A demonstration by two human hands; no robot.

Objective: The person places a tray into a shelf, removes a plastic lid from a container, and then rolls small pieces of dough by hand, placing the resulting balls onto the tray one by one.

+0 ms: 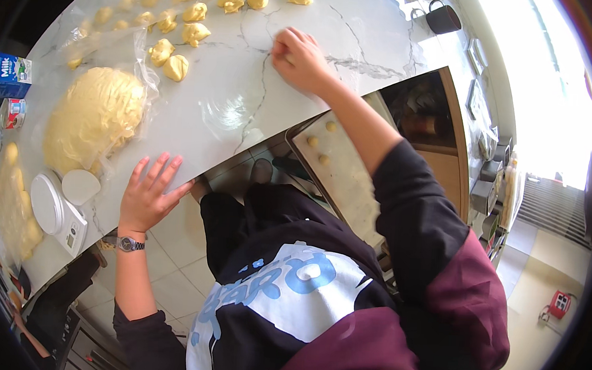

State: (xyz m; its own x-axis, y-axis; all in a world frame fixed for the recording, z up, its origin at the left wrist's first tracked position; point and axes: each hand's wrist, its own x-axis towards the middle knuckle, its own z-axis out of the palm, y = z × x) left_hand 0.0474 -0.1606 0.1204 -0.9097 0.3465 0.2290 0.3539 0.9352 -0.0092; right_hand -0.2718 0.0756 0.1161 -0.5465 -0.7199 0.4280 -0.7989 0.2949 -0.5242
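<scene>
My left hand [149, 194] rests at the near edge of the marble counter [227, 101], fingers spread and holding nothing. Close beyond it lies a large mound of yellow dough [95, 114], partly under clear plastic. My right hand [299, 59] is curled down against the counter, slightly blurred; whatever may be beneath its fingers is hidden. To its left are several small dough pieces [195, 34], some of them under the plastic sheet. A white kitchen scale [48, 205] stands beside the mound, with a round-edged white scraper [80, 187] next to it.
A baking tray [350, 178] with a few small dough balls sits below the counter edge, under my right forearm. More dough under plastic [14, 204] lies at far left, near a blue milk carton [10, 76]. A dark mug [444, 18] stands at the far right.
</scene>
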